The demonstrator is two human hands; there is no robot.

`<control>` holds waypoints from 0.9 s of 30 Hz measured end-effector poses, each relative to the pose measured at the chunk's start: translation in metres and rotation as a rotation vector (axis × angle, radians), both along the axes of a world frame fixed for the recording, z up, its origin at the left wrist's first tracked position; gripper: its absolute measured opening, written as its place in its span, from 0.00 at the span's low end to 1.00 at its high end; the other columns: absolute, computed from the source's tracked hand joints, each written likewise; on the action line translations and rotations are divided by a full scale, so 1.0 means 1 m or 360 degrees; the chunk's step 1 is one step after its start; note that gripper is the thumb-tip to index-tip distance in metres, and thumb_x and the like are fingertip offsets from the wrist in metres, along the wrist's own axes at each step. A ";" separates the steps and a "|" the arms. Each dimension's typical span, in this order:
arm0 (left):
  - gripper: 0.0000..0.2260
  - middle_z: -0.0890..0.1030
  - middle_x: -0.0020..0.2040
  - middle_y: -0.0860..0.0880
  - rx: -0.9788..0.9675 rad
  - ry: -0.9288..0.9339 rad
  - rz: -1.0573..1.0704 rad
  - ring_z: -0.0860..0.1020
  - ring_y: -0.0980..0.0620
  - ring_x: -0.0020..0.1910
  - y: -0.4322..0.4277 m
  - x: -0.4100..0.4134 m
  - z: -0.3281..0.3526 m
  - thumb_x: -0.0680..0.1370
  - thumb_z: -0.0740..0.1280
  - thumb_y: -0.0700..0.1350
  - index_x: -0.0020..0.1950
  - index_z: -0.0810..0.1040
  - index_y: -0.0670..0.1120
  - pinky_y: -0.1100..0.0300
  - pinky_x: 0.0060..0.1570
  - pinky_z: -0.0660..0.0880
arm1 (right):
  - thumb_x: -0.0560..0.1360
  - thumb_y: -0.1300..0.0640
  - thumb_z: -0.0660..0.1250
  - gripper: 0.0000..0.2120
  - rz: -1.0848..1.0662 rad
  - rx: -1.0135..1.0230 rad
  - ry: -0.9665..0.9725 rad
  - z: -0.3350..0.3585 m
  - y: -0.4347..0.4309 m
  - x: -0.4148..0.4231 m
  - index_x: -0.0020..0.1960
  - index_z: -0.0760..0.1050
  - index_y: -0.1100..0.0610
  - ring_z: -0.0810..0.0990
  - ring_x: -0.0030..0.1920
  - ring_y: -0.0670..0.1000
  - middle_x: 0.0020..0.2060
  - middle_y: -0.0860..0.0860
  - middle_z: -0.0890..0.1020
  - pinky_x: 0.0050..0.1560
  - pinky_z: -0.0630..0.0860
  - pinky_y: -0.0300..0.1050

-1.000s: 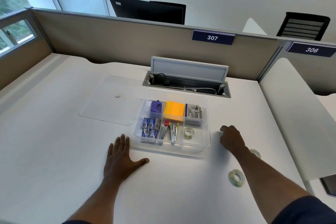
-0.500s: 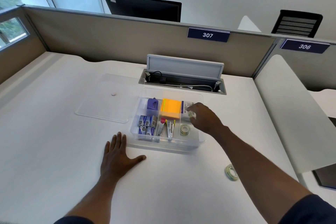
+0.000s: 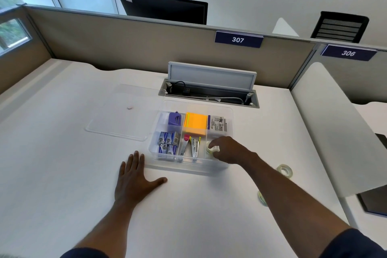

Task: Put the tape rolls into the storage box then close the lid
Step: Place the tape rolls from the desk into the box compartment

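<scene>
A clear storage box (image 3: 229, 111) with compartments sits open on the white desk. My right hand (image 3: 227, 150) reaches into its front right compartment, fingers closed on a tape roll (image 3: 212, 150) that rests on another roll below it. Two more tape rolls lie on the desk to the right: one (image 3: 284, 170) beside my forearm, the other (image 3: 261, 198) partly hidden by my arm. The clear lid (image 3: 117, 115) lies flat to the left of the box. My left hand (image 3: 134, 180) is spread flat on the desk in front of the box's left corner.
The box also holds a purple item (image 3: 174, 119), orange sticky notes (image 3: 195, 125), staple boxes (image 3: 168, 142) and staplers (image 3: 191, 145). An open cable tray (image 3: 209, 92) lies behind the box. A beige partition (image 3: 125, 44) bounds the desk, with a white divider (image 3: 335, 128) on the right.
My right hand picked up a tape roll from the desk on the right, carried it over the box and lowered it into the front right compartment. My left hand stayed flat.
</scene>
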State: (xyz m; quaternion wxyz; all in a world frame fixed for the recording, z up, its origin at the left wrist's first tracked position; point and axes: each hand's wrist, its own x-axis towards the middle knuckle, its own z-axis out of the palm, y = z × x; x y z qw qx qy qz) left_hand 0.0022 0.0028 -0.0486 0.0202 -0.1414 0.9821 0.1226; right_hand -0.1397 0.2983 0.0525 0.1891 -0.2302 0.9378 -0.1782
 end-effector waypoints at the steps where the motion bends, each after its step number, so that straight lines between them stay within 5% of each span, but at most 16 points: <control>1: 0.57 0.48 0.80 0.46 0.0005 0.0007 0.0002 0.45 0.49 0.79 0.000 0.000 0.001 0.61 0.48 0.83 0.79 0.50 0.46 0.49 0.77 0.46 | 0.72 0.60 0.66 0.16 -0.0014 0.0004 -0.0022 0.000 0.000 0.000 0.59 0.78 0.58 0.76 0.62 0.54 0.62 0.54 0.79 0.65 0.70 0.45; 6: 0.57 0.47 0.80 0.46 0.0011 0.0015 0.0000 0.45 0.49 0.79 0.002 0.001 0.003 0.61 0.48 0.83 0.79 0.50 0.46 0.49 0.77 0.45 | 0.74 0.64 0.60 0.13 -0.0228 -0.0202 0.0305 0.003 0.003 -0.004 0.53 0.81 0.61 0.80 0.56 0.59 0.54 0.59 0.83 0.60 0.76 0.51; 12: 0.56 0.49 0.80 0.46 0.0003 0.0024 -0.0004 0.46 0.49 0.79 0.002 0.001 0.004 0.61 0.49 0.83 0.78 0.52 0.46 0.49 0.77 0.46 | 0.72 0.66 0.60 0.13 -0.1041 -0.0319 0.0891 0.006 0.035 -0.009 0.53 0.79 0.62 0.79 0.48 0.64 0.48 0.62 0.81 0.47 0.77 0.54; 17: 0.56 0.51 0.80 0.46 0.0011 0.0054 -0.0003 0.47 0.48 0.79 0.002 0.000 0.004 0.61 0.50 0.83 0.78 0.54 0.46 0.49 0.77 0.47 | 0.71 0.61 0.62 0.14 -0.1517 0.0284 0.0576 -0.024 0.090 -0.001 0.55 0.72 0.67 0.74 0.55 0.69 0.56 0.67 0.73 0.54 0.75 0.60; 22: 0.56 0.51 0.80 0.46 -0.0006 0.0055 0.0000 0.48 0.49 0.79 0.001 0.000 0.002 0.61 0.49 0.83 0.78 0.54 0.46 0.49 0.77 0.47 | 0.73 0.56 0.61 0.23 -0.1856 0.0543 -0.0082 -0.048 0.118 0.011 0.66 0.64 0.63 0.58 0.69 0.71 0.71 0.67 0.59 0.68 0.57 0.70; 27: 0.56 0.52 0.80 0.46 0.0000 0.0060 0.0000 0.49 0.49 0.79 0.000 0.000 0.000 0.62 0.50 0.83 0.78 0.55 0.46 0.48 0.77 0.48 | 0.74 0.60 0.61 0.17 -0.1739 0.0392 -0.0026 -0.052 0.116 0.017 0.61 0.68 0.65 0.70 0.61 0.68 0.61 0.65 0.70 0.62 0.71 0.57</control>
